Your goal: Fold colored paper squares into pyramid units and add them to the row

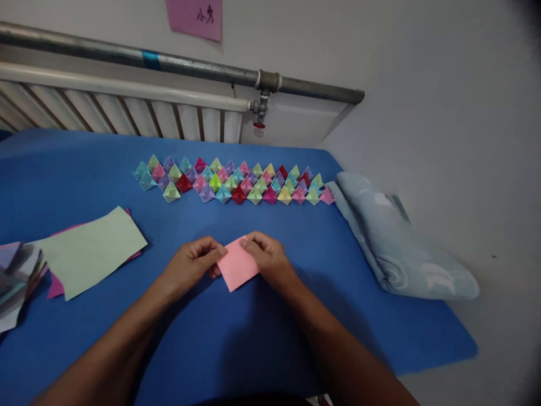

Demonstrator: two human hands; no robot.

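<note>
A pink square of paper [238, 267] is held up over the blue surface, tilted, with one corner pointing toward me. My left hand [198, 258] pinches its left edge between thumb and fingers. On the upper right edge, my right hand [267, 254] grips it the same way, thumb on top. Some fingertips are hidden behind the paper. Beyond my hands, several small folded paper boats [239, 194] in many colours stand in close rows.
Green and magenta sheets [93, 248] lie at the left, beside a pile of mixed papers [14, 282]. A folded pale blue blanket [397, 242] rests at the right against the wall. Behind the blue surface [203, 349] are a radiator [127, 107] and a metal pipe [105, 53] with a valve.
</note>
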